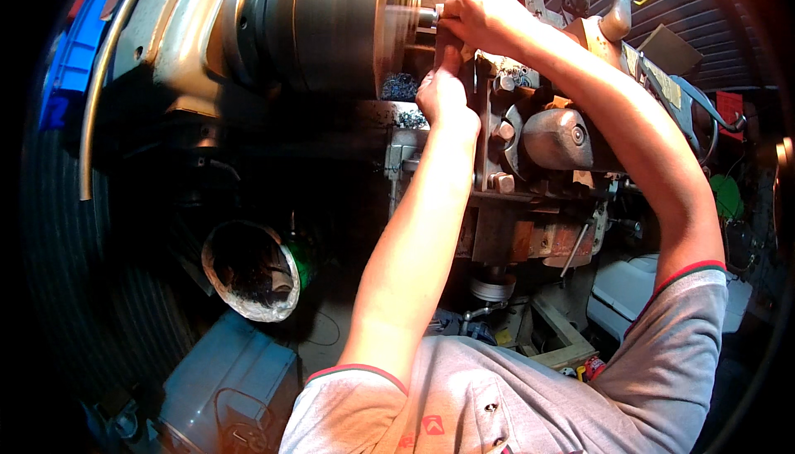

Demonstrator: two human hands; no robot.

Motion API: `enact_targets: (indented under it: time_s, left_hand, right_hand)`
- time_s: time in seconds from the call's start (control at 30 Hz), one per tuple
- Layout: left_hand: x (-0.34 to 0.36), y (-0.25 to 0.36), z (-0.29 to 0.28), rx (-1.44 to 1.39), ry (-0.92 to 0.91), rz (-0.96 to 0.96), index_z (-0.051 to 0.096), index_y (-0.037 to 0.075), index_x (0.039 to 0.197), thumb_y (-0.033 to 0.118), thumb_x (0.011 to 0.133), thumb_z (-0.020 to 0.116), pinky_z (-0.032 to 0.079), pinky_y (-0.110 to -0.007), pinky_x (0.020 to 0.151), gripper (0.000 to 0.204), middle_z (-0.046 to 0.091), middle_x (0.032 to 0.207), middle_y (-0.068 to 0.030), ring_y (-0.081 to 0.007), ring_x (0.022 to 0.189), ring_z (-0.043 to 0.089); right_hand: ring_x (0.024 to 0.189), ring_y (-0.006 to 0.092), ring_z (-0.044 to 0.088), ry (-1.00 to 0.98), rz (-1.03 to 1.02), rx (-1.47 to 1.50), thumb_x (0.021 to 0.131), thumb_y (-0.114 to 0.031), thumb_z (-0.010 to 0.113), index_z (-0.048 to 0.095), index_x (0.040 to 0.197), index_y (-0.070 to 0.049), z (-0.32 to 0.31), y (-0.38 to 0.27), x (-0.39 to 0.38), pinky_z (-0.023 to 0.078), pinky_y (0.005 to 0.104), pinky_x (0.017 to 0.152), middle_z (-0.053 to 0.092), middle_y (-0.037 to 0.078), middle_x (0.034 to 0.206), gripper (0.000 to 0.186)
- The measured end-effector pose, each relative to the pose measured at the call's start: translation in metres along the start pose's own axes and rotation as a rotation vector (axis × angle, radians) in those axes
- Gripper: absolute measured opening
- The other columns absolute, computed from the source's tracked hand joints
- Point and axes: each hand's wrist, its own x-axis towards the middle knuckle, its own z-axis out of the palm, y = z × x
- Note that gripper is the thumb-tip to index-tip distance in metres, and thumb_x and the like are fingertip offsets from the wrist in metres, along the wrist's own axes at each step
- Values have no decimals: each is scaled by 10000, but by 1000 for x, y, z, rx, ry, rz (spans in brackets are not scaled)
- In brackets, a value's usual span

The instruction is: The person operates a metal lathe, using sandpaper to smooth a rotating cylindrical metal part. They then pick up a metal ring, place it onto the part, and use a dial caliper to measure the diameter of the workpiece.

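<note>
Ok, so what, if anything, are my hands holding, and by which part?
It can't be told: your left hand and right hand are close together beside the lathe chuck, and whatever they may grip is hidden.

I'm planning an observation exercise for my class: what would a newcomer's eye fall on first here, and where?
Probably the big lathe chuck at top centre-left, its right end blurred as if spinning. Next, the brightly lit left hand and right hand, just right of that blur. Then, lower left, the pale-rimmed round bucket standing out against the dark.
</note>
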Motion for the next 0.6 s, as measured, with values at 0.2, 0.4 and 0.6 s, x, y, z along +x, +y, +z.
enact_targets:
  time_s: [0.2, 0.4, 0.6]
  left_hand:
    - [-4, 0, 1, 107, 22, 73, 677, 0, 904, 170, 859, 719, 431, -294, 756, 181, 657, 903, -43, -131, 817, 541]
    - [-6, 0, 2, 140, 22, 85, 675, 2, 866, 192, 854, 728, 419, -299, 776, 197, 640, 871, -12, -117, 813, 517]
    - [-2, 0, -1, 155, 64, 83, 680, 4, 856, 200, 849, 732, 422, -299, 737, 203, 642, 841, -11, -119, 769, 516]
  right_hand:
    - [740, 324, 655, 102, 313, 154, 813, -251, 672, 710, 798, -36, -33, 5, 11, 526, 392, 683, 655, 147, 782, 219]
    - [776, 306, 652, 112, 397, 288, 819, -261, 673, 709, 802, -35, -26, 13, 2, 523, 391, 709, 649, 146, 809, 230]
    - [763, 267, 593, 160, -189, 4, 826, -195, 686, 721, 833, -51, -21, 8, -8, 495, 354, 676, 562, 101, 767, 149]
